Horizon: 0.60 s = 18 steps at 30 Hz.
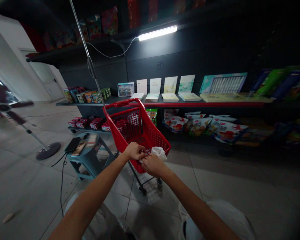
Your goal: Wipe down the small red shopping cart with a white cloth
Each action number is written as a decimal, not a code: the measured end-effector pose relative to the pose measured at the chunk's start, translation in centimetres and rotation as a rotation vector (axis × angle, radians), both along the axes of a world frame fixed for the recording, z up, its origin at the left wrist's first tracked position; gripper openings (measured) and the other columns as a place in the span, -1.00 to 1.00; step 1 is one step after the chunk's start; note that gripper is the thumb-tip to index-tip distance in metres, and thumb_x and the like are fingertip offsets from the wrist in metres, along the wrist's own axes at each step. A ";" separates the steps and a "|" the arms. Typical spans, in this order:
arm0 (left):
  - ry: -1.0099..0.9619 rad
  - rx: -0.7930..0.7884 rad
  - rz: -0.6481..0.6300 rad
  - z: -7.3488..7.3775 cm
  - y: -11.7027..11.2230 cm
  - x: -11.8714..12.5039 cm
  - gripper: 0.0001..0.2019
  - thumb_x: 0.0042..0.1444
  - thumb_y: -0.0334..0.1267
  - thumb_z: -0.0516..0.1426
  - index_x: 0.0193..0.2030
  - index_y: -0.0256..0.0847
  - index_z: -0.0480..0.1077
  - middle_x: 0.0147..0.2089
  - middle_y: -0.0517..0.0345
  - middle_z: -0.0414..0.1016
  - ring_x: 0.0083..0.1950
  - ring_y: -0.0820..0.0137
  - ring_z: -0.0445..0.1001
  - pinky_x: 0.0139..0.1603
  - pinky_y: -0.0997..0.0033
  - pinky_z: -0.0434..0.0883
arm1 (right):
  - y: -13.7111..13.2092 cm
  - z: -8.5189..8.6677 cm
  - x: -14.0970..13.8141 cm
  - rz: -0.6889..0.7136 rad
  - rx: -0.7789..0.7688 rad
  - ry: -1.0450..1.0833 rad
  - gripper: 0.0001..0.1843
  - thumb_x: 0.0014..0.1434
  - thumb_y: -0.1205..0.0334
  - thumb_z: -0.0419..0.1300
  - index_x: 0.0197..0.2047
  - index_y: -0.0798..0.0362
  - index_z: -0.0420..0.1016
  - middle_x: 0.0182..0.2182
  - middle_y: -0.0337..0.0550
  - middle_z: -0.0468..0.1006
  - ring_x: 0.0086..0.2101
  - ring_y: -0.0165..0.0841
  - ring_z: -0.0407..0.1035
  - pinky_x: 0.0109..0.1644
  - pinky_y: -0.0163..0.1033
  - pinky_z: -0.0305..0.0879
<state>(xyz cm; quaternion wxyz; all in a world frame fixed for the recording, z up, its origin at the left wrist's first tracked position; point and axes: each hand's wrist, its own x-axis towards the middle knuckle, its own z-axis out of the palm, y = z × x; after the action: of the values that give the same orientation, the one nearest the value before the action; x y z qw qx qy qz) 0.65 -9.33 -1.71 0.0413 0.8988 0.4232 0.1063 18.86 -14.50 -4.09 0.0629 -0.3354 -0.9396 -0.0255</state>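
Observation:
A red plastic shopping cart [156, 133] stands in front of me on dark legs with casters. Both of my hands meet at its near rim. My right hand [152, 165] is closed on a crumpled white tissue [159, 152], which sticks out past the knuckles over the basket's right corner. Close beside it, my left hand [135, 151] has its fingers curled at the rim, nearly touching the right fingers. Whatever those left fingers may grip is hidden. The basket's grid walls and floor show beyond my hands.
Behind the cart, a shelf [170, 104] carries books and boxed sets, with snack bags [197, 124] on the level below. A blue-grey stool [87, 156] holding a phone and dark device stands left, its cable trailing down. Farther left is a fan [47, 150]. A metal pole [83, 40] rises beside the cart.

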 end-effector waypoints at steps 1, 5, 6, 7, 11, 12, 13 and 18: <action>-0.007 -0.003 0.002 0.0 0.1 0.0 -0.72 0.10 -0.17 0.09 -0.21 -0.09 0.64 -0.39 0.16 0.64 -0.35 0.34 0.58 -0.30 0.45 0.32 | 0.0 -0.2 0.1 0.000 -0.002 0.014 -0.61 0.43 0.20 -0.02 -0.10 0.20 0.60 -0.17 0.15 0.66 -0.12 -0.12 0.54 0.01 -0.07 0.29; -0.018 0.008 0.019 -0.4 0.3 0.1 -0.73 0.12 -0.18 0.09 -0.20 -0.08 0.63 -0.39 0.17 0.64 -0.34 0.35 0.58 -0.29 0.45 0.32 | -0.2 -0.7 0.2 -0.014 0.000 0.111 -0.68 0.41 0.23 0.02 -0.07 0.19 0.57 -0.11 0.12 0.65 -0.05 -0.15 0.51 0.11 -0.08 0.25; -0.015 0.014 0.032 -0.5 0.3 0.1 -0.72 0.13 -0.18 0.09 -0.19 -0.07 0.64 -0.38 0.17 0.64 -0.33 0.34 0.59 -0.28 0.45 0.32 | -0.3 -0.8 0.2 -0.009 0.000 0.138 -0.69 0.41 0.23 0.03 -0.05 0.18 0.57 -0.09 0.10 0.64 -0.04 -0.16 0.50 0.14 -0.08 0.24; -0.011 0.020 0.050 -0.7 0.3 0.2 -0.72 0.14 -0.18 0.08 -0.19 -0.06 0.64 -0.37 0.17 0.65 -0.32 0.34 0.59 -0.27 0.44 0.33 | -0.3 -0.9 0.3 0.001 -0.002 0.162 -0.70 0.41 0.24 0.03 -0.04 0.17 0.56 -0.08 0.08 0.64 -0.03 -0.17 0.49 0.15 -0.08 0.22; 0.004 0.029 0.135 -0.9 0.3 0.5 -0.73 0.17 -0.17 0.08 -0.18 -0.04 0.63 -0.29 0.14 0.67 -0.22 0.29 0.61 -0.19 0.40 0.40 | 0.4 -0.9 2.1 -0.021 -0.032 0.211 -0.71 0.43 0.24 0.01 -0.03 0.11 0.54 -0.10 0.00 0.64 -0.06 -0.22 0.48 0.14 -0.11 0.19; -0.004 0.024 0.145 -0.9 0.3 0.6 -0.72 0.18 -0.17 0.07 -0.16 -0.03 0.63 -0.25 0.14 0.68 -0.19 0.28 0.61 -0.15 0.38 0.42 | 0.9 -0.9 3.0 -0.060 -0.028 0.217 -0.72 0.43 0.25 0.01 -0.03 0.11 0.54 -0.11 -0.01 0.64 -0.07 -0.22 0.48 0.14 -0.11 0.19; -0.019 0.022 0.144 -0.8 0.2 0.6 -0.71 0.19 -0.19 0.06 -0.14 -0.03 0.62 -0.21 0.14 0.68 -0.15 0.28 0.61 -0.10 0.35 0.44 | 1.5 -0.7 4.0 -0.110 -0.016 0.221 -0.73 0.43 0.25 0.01 -0.05 0.10 0.53 -0.13 -0.01 0.64 -0.08 -0.22 0.47 0.14 -0.11 0.17; -0.184 0.197 0.166 -1.1 0.1 0.9 -0.64 0.10 -0.33 0.11 0.02 -0.04 0.56 0.19 0.07 0.54 0.39 0.15 0.33 0.52 -0.03 0.11 | 3.8 -0.2 7.4 -0.289 0.060 0.256 -0.77 0.40 0.31 0.02 -0.15 0.09 0.52 -0.16 -0.06 0.63 -0.04 -0.22 0.43 0.20 -0.14 0.10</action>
<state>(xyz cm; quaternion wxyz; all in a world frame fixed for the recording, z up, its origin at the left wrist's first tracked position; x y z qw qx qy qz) 1.52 -9.24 -2.80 -0.0173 0.8468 0.4781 0.2323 26.26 -10.72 -4.29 0.1875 -0.4653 -0.8648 -0.0195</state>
